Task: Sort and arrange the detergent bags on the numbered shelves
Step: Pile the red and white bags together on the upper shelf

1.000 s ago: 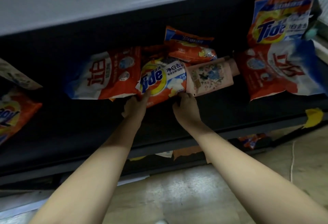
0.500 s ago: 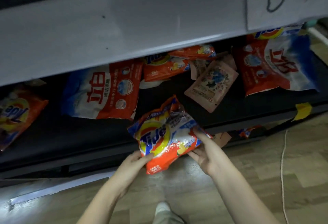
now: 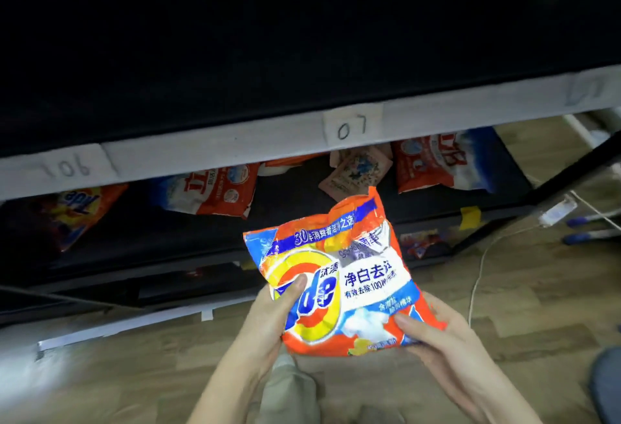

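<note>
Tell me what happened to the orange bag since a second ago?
Both hands pulled the orange Tide bag off the lower shelf and out toward the person. The left hand and right hand grip it throughout. The other bags, like the pink pouch, stayed on the shelf.

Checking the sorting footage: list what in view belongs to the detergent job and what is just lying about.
Part of the job:
- Tide bag, gripped by left hand and right hand
- red-and-white bag
- pink pouch
- shelf label 07

Just lying about:
- white cable
- yellow tape
</note>
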Tool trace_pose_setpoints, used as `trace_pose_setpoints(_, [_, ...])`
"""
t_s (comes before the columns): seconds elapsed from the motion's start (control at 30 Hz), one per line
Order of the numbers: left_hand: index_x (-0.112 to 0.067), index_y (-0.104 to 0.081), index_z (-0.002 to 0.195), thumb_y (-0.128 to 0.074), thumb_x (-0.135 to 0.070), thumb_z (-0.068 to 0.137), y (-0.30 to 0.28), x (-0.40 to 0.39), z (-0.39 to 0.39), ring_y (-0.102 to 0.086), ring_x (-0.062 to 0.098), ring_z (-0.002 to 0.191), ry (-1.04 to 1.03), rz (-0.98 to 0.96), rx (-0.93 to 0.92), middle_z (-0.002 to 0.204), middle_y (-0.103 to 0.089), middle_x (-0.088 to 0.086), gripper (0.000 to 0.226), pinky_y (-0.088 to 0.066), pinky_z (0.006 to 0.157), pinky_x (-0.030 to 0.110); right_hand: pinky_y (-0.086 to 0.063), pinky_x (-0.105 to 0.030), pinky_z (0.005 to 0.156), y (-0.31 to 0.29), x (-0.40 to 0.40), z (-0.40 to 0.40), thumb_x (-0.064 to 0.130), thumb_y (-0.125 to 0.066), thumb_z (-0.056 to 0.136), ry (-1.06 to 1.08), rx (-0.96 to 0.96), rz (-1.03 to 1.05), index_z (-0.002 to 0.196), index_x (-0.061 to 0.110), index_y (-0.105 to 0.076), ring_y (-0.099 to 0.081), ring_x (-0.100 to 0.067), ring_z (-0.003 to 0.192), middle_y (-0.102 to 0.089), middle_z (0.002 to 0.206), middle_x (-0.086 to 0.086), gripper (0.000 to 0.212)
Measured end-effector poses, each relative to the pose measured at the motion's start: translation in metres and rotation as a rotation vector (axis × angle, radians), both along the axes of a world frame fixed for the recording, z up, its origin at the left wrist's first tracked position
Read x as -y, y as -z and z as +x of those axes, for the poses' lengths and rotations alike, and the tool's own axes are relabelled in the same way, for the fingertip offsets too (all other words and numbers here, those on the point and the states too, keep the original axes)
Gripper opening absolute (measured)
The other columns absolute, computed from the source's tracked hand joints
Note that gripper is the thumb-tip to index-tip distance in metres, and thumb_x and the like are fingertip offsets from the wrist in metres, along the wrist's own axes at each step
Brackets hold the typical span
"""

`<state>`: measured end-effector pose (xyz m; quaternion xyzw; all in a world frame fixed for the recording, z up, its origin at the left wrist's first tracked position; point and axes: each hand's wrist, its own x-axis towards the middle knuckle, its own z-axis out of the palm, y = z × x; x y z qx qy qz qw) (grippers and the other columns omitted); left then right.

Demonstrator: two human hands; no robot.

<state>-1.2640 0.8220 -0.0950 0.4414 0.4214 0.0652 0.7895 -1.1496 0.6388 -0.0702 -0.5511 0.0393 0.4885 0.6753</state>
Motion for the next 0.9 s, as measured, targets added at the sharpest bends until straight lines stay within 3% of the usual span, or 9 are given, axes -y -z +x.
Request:
trace_pose_setpoints(0.13, [-0.011,-0.066,0.107,-0.076,-0.038,0.074,-0.091,0.029,0.005,-0.070,0.026,0.093,0.061,0.291,0.035,0.102,-0.073,0.009,0.043,-0.054,0.084,0.043,-0.055,-0.023,0.062,-0.084,0.038,0.001,0.030,-0.093,0.025,-0.116,0.249,-0.071,0.103,-0.001,-0.064,-0.071,-0.019,0.078,-0.074,0.092,-0.013,0.088])
trace_pose_setpoints(0.23, [-0.019,-0.071,0.094,-0.073,-0.045,0.071,-0.165,0.047,0.008,-0.072,0.019,0.084,0.102,0.528,0.130,0.091,-0.075,0.000,0.035,-0.056,0.076,0.037,-0.049,-0.014,0.061,-0.143,0.056,0.002,0.019,-0.080,0.047,-0.169,0.483,-0.065,0.098,0.005,-0.066,-0.069,-0.006,0.073,-0.075,0.087,0.000,0.054])
trace_pose_setpoints(0.37, [-0.017,-0.067,0.089,-0.073,-0.034,0.067,-0.267,0.066,0.012,-0.072,0.016,0.070,-0.030,0.672,0.301,0.079,-0.075,-0.001,0.029,-0.056,0.056,0.025,-0.051,-0.015,0.065,-0.220,0.067,0.008,0.034,-0.078,0.046,-0.105,0.743,0.031,0.088,0.018,-0.071,-0.068,-0.004,0.075,-0.075,0.085,0.003,0.045])
trace_pose_setpoints(0.43, [-0.019,-0.070,0.086,-0.080,-0.032,0.067,-0.317,0.062,0.017,-0.072,0.015,0.074,-0.093,0.831,0.416,0.081,-0.075,-0.002,0.025,-0.055,0.060,0.024,-0.051,-0.017,0.066,-0.266,0.060,0.014,0.038,-0.075,0.045,-0.067,0.868,0.158,0.085,0.031,-0.073,-0.067,-0.005,0.072,-0.074,0.081,0.004,0.041])
trace_pose_setpoints(0.5, [-0.024,-0.073,0.079,-0.075,-0.034,0.068,-0.365,0.052,0.021,-0.072,0.010,0.076,-0.175,1.003,0.520,0.080,-0.075,-0.007,0.016,-0.054,0.066,0.022,-0.052,-0.017,0.066,-0.312,0.046,0.022,0.024,-0.082,0.048,-0.050,0.989,0.333,0.084,0.037,-0.074,-0.068,-0.004,0.072,-0.074,0.081,0.007,0.039])
trace_pose_setpoints(0.57, [-0.026,-0.073,0.073,-0.073,-0.028,0.072,-0.413,0.040,0.024,-0.069,0.002,0.073,-0.246,1.107,0.624,0.074,-0.073,-0.014,0.003,-0.052,0.066,0.018,-0.052,-0.017,0.069,-0.356,0.028,0.029,0.019,-0.084,0.052,-0.031,1.098,0.458,0.083,0.036,-0.074,-0.068,-0.003,0.077,-0.074,0.084,0.011,0.037])
trace_pose_setpoints(0.67, [-0.024,-0.069,0.074,-0.067,-0.016,0.084,-0.479,0.018,0.026,-0.067,-0.004,0.068,-0.320,1.211,0.725,0.066,-0.070,-0.019,0.013,-0.050,0.063,0.013,-0.052,-0.015,0.071,-0.415,-0.012,0.039,0.021,-0.068,0.063,-0.031,1.168,0.617,0.082,0.029,-0.074,-0.068,0.000,0.080,-0.073,0.084,0.015,0.022])
trace_pose_setpoints(0.83, [-0.024,-0.065,0.083,-0.067,-0.022,0.087,-0.568,-0.063,0.030,-0.066,-0.005,0.068,-0.412,1.443,0.699,0.064,-0.068,-0.021,0.005,-0.051,0.063,0.015,-0.052,-0.015,0.075,-0.502,-0.100,0.058,0.019,-0.067,0.083,-0.009,1.396,0.580,0.095,0.026,-0.065,-0.065,0.004,0.078,-0.071,0.087,0.013,0.014])
trace_pose_setpoints(0.9, [-0.022,-0.068,0.086,-0.071,-0.027,0.082,-0.599,-0.104,0.036,-0.066,-0.002,0.071,-0.443,1.481,0.657,0.066,-0.069,-0.019,0.007,-0.055,0.069,0.021,-0.047,-0.009,0.060,-0.533,-0.142,0.067,0.025,-0.067,0.085,0.010,1.462,0.514,0.093,0.023,-0.066,-0.059,0.009,0.062,-0.069,0.083,0.008,0.008])
